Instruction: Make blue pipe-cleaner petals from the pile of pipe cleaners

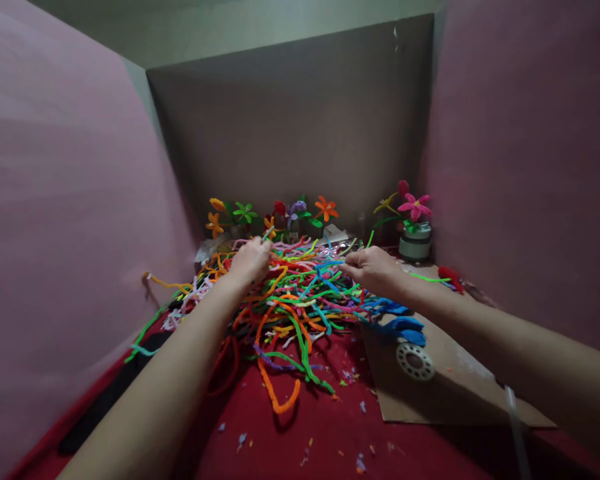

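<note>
A large tangled heap of many-coloured pipe cleaners point(285, 300) spreads over the red cloth in front of me. My left hand point(253, 261) is closed at the heap's upper left, with the end of a pale pipe cleaner point(269, 233) sticking up from its fingers. On the right side of the heap, my right hand point(373, 270) pinches at a blue pipe cleaner point(333, 263) by its fingertips. A green pipe cleaner point(371, 239) rises just behind that hand. Fingers of both hands are partly hidden, and the view is dim.
Pipe-cleaner flowers point(327, 209) stand along the back panel, with a pink flower point(415, 207) above a pale green jar point(415, 242). Blue fuzzy pieces point(405, 330) and a white ring point(415, 362) lie on cardboard point(395, 403). Scraps dot the red cloth point(270, 447).
</note>
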A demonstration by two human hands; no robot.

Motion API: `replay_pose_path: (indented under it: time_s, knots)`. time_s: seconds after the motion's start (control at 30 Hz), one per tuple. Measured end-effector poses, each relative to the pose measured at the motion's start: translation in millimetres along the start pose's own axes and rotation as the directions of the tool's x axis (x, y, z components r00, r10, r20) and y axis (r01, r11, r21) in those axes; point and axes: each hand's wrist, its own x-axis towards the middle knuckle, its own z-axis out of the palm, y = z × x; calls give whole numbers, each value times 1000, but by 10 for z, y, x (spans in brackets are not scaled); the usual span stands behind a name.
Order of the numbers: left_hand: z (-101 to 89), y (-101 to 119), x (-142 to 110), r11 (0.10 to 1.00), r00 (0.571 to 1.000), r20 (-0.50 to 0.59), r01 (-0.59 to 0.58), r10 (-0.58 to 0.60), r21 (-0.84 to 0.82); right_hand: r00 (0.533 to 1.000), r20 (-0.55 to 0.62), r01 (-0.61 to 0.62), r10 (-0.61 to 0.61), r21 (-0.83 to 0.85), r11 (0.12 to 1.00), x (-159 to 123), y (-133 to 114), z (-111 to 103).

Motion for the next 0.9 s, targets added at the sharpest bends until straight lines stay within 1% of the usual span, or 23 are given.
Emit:
replay_pose_path:
  time_s: [0.03,0.07,0.1,0.13,0.17,0.2,0.23,0.27,0.3,0.33,0.37,0.43,0.5,0.6,0.67,0.7,0.8,0.83,0.9]
  knots:
    - [-40,39,-33,1000,998,-54,-11,11,4,1000,12,27,-28,22,999,-28,-71,11]
    - [-91,89,-76,999,989,-144,-46,44,-10,998,27,54,-56,43,998,-56,-143,23]
    - [-151,146,-132,993,972,-220,-95,77,-72,996,39,74,-76,67,995,-81,-214,38]
    - [-214,209,-203,978,959,-268,-139,93,-157,994,49,92,-97,89,992,-103,-282,56]
    - [-276,272,-286,947,958,-261,-186,116,-261,992,53,108,-115,113,988,-121,-346,76]
    - [-335,332,-380,897,970,-187,-218,156,-384,990,50,121,-128,135,984,-134,-407,97]
    - [-389,381,-480,838,974,-53,-216,220,-501,990,40,129,-137,149,980,-143,-466,118]
    - [-438,414,-578,802,957,71,-195,282,-565,990,29,135,-141,158,978,-148,-525,139]
    - [-483,430,-671,806,933,182,-157,311,-571,989,21,140,-145,161,977,-150,-585,158]
    - [-524,424,-754,820,918,255,-115,303,-561,988,20,146,-150,157,977,-150,-646,174]
    - [-562,399,-824,840,915,290,-86,279,-536,987,27,156,-161,144,977,-150,-707,188]
    - [-628,299,-929,868,918,305,-78,254,-490,975,58,210,-216,92,973,-153,-820,207]
    - [-671,163,-1007,888,900,331,-117,285,-445,946,101,312,-309,-12,950,-167,-900,219]
    - [-669,-25,-1139,899,837,438,-137,330,-415,861,200,501,-468,-166,850,-204,-929,237]
    - [-635,-112,-1256,889,807,487,-97,334,-448,811,268,575,-521,-198,794,-234,-912,254]
    - [-616,-144,-1316,883,812,486,-73,322,-463,798,290,591,-529,-200,782,-249,-906,263]
    - [-584,-224,-1463,867,849,450,-20,278,-497,770,371,607,-519,-178,774,-291,-945,280]
    - [-591,-262,-1492,863,856,448,5,257,-504,771,388,598,-505,-167,784,-302,-974,280]
    - [-632,-380,-1518,859,883,435,79,175,-506,804,352,554,-480,-148,820,-315,-1028,270]
